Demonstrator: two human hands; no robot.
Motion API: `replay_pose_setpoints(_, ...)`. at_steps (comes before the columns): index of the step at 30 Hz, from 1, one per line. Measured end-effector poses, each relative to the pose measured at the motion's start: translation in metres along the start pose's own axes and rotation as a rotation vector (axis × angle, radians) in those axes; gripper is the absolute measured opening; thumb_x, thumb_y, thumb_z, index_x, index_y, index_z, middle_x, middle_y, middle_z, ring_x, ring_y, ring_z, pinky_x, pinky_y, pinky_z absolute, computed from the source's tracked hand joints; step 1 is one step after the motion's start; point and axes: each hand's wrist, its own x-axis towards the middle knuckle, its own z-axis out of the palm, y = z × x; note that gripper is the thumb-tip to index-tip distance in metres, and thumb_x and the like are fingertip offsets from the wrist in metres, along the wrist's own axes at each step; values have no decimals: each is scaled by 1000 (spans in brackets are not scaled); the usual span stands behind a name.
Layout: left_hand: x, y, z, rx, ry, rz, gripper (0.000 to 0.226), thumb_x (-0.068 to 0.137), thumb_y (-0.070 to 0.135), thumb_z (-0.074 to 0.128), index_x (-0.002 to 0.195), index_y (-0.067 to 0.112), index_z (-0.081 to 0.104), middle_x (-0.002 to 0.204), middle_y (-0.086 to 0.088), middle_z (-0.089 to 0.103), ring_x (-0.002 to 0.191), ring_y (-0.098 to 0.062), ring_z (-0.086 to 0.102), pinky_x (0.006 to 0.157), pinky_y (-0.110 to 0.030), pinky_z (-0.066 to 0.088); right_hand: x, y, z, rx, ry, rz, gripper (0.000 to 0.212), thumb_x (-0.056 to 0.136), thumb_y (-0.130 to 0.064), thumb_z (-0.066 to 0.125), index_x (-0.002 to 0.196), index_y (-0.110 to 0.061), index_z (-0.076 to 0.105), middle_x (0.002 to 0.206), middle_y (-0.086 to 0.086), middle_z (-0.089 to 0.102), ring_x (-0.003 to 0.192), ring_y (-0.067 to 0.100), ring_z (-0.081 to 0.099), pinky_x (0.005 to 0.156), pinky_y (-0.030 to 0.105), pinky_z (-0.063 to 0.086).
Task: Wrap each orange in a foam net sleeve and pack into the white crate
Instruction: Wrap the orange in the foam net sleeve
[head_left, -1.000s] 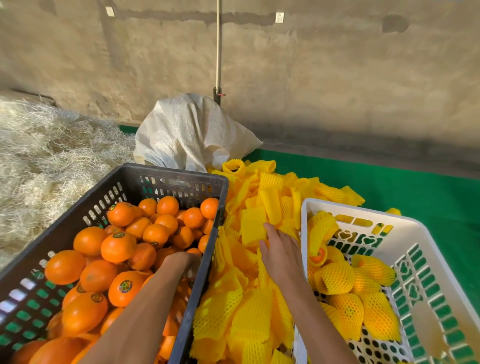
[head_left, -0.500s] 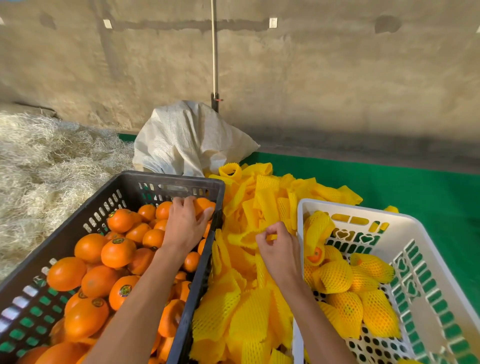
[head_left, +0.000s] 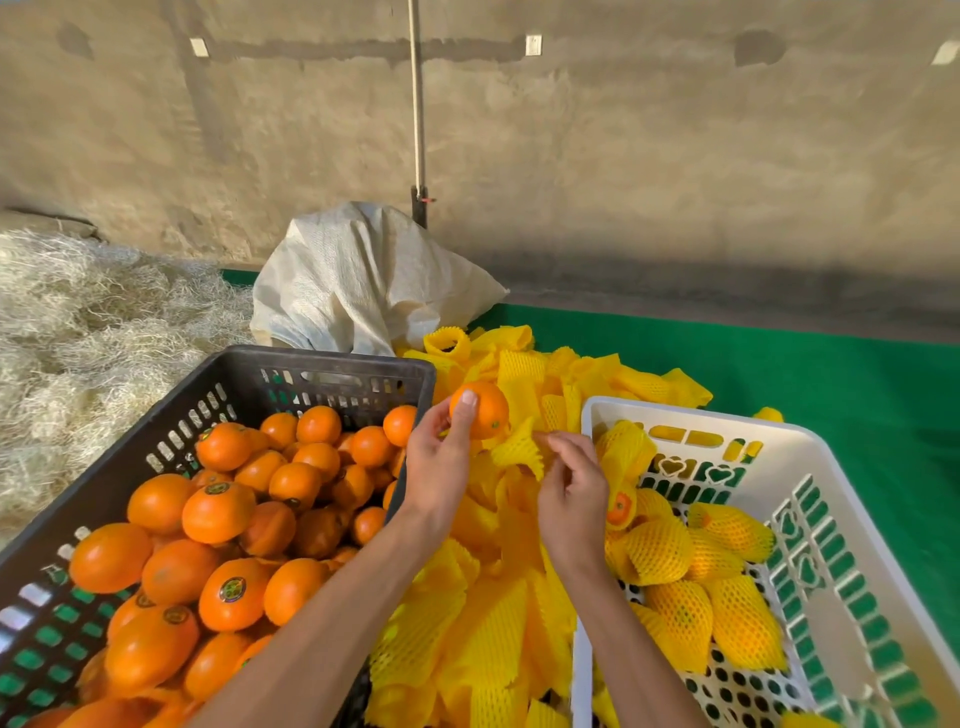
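Note:
My left hand (head_left: 439, 462) grips a bare orange (head_left: 485, 410) above the pile of yellow foam net sleeves (head_left: 483, 623), just past the black crate's right rim. Close to its right, my right hand (head_left: 574, 491) pinches one yellow sleeve (head_left: 519, 449) that hangs just below the orange. The black crate (head_left: 332, 371) on the left holds many unwrapped oranges (head_left: 223, 509). On the right stands the white crate (head_left: 691, 415) with several sleeved oranges (head_left: 670, 551) inside.
A white woven sack (head_left: 363, 280) lies behind the sleeves. Pale straw (head_left: 88, 338) covers the ground at the left. A green mat (head_left: 831, 379) spreads to the right, and a concrete wall with a thin pole (head_left: 418, 104) stands behind.
My left hand lifted an orange out of the black crate and carried it right, over the sleeves. My right hand picked one sleeve off the pile and raised it toward the orange.

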Motion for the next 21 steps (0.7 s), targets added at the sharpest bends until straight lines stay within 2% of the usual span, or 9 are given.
replay_pose_setpoints(3,2,-4,-4,6,-2,-71,44,96,56,57,129,27,64,104,11,68,94,-2,62,92,-35,53,-1,-5,2,58,-48,56,22,102,-22,56,116,-26,72,121,-9,57,106,8,62,76,30,58)
replay_pose_setpoints(5,4,-5,-5,-23,-7,-115,42,96,56,59,126,28,66,89,15,67,88,-6,62,88,-37,54,-2,-7,2,-1,-70,27,21,98,-33,62,114,-24,74,123,-13,53,109,0,59,74,31,60)
replay_pose_setpoints(7,5,-6,-5,-5,-5,-105,42,97,56,59,127,27,66,85,16,70,79,-3,65,78,-29,51,-4,-7,1,-159,-97,-24,17,94,-30,70,104,-19,76,127,-12,49,107,1,55,72,33,59)
replay_pose_setpoints(9,6,-6,-5,18,-5,-90,40,97,56,58,127,30,64,94,19,74,84,6,68,75,-23,48,-4,-7,-1,-414,-100,-122,14,89,-27,74,96,-15,76,130,-6,49,104,10,54,61,29,54)
replay_pose_setpoints(12,8,-7,-7,-8,-19,-132,37,96,59,57,124,35,62,107,15,69,101,-1,63,84,-29,49,0,-9,-7,-671,-112,-256,10,82,-18,80,83,-11,73,112,3,53,88,20,59,47,25,36)
replay_pose_setpoints(15,11,-8,-8,-15,-34,-146,25,95,60,56,109,40,63,98,13,64,102,-5,63,81,-34,51,4,-11,-11,-750,-170,-335,17,81,-12,78,73,-16,64,104,-1,54,66,17,55,42,25,30)
replay_pose_setpoints(18,12,-9,-7,2,-39,-116,25,95,60,56,105,38,65,83,17,72,84,6,67,74,-27,48,3,-9,-11,-556,-331,-230,19,98,-15,60,79,-18,61,124,-8,65,56,10,66,46,29,44)
replay_pose_setpoints(20,13,-11,-7,-13,-41,-112,29,95,61,56,109,38,65,85,19,72,90,4,67,80,-30,47,-1,-12,-11,-203,-484,57,21,106,-24,47,112,-33,65,101,-16,70,54,9,71,49,30,51)
replay_pose_setpoints(21,13,-11,-7,-34,-28,-121,34,94,63,56,113,38,66,90,16,70,96,-2,66,84,-33,46,-3,-14,-10,-37,-548,208,29,107,-27,44,130,-41,55,98,-24,69,56,15,73,49,30,53)
